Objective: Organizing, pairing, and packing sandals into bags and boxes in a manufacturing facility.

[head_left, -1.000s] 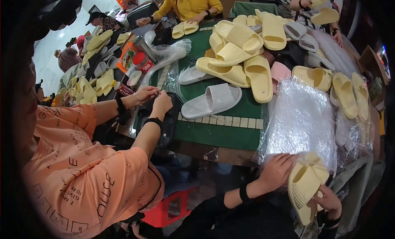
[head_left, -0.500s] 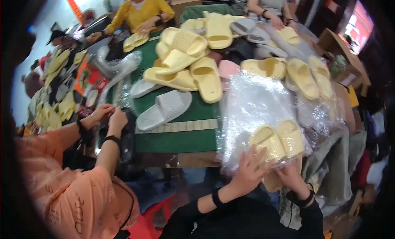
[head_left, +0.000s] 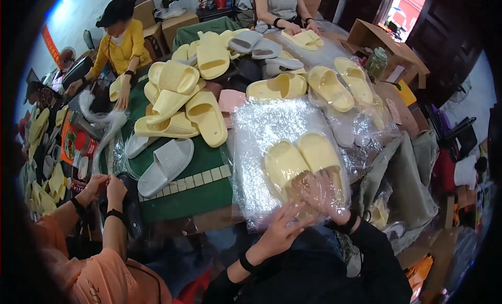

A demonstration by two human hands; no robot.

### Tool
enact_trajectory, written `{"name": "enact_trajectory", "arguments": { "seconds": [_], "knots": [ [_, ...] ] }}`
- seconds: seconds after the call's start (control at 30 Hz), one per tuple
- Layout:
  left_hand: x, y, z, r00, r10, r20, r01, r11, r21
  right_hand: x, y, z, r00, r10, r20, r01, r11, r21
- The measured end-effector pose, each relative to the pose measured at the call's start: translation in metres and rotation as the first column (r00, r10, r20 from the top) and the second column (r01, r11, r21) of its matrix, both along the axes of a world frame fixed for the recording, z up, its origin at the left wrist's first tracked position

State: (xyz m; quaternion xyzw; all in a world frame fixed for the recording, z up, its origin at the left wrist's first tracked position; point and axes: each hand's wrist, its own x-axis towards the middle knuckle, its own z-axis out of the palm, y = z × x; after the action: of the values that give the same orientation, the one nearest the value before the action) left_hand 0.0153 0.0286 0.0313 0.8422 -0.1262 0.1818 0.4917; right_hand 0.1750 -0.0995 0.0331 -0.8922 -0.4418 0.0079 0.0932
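plastic bags [head_left: 250, 160]: clear, glossy, wrinkled | yellow slippers [head_left: 282, 158]: matt, ribbed | carton [head_left: 389, 41]: cardboard, matt

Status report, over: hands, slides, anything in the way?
Left hand by near edge of clear plastic bags, grip unclear. Right hand at near ends of pale yellow slides, grip unclear. Glare and blur obscure contact.

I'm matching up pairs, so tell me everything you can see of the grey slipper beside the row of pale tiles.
The grey slipper is an open slide with a thick sole and one broad, ribbed band across its front part. It looks like moulded foam or rubber. It lies sole down and aslant on the green mat, toe toward the upper right of the picture, heel toward the lower left, close by the row of pale tiles. No hand touches it, and its underside is hidden.
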Motion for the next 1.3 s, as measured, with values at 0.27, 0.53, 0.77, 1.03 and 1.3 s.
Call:
{"name": "enact_trajectory", "arguments": {
  "seconds": [0.27, 0.53, 0.77, 1.03, 1.3],
  "knots": [
    [0.0, -0.01, -0.002, 1.0, 0.027, -0.005, -0.028, 0.989, -0.143, 0.033, 0.068, 0.013, 0.858, -0.274, -0.435, 0.316, 0.948, 0.025],
    [0.0, -0.006, -0.017, 0.964, 0.266, 0.009, -0.266, 0.964, 0.014, 0.006, 0.007, -0.017, 0.96, -0.278, 0.021, 0.278, 0.96, -0.035],
    [0.006, -0.006, -0.031, 0.829, 0.558, -0.05, -0.552, 0.829, 0.091, 0.018, -0.032, -0.024, 0.887, 0.125, -0.445, 0.0, 0.963, 0.27],
    [0.002, -0.003, -0.044, 0.852, 0.505, -0.135, -0.502, 0.863, 0.059, 0.012, 0.0, -0.03, 0.841, -0.106, -0.53, 0.29, 0.916, 0.277],
    [0.007, -0.003, -0.045, 0.812, 0.564, -0.151, -0.573, 0.819, -0.025, -0.014, 0.025, -0.03, 0.981, -0.069, -0.181, 0.113, 0.964, 0.242]
  ]
}}
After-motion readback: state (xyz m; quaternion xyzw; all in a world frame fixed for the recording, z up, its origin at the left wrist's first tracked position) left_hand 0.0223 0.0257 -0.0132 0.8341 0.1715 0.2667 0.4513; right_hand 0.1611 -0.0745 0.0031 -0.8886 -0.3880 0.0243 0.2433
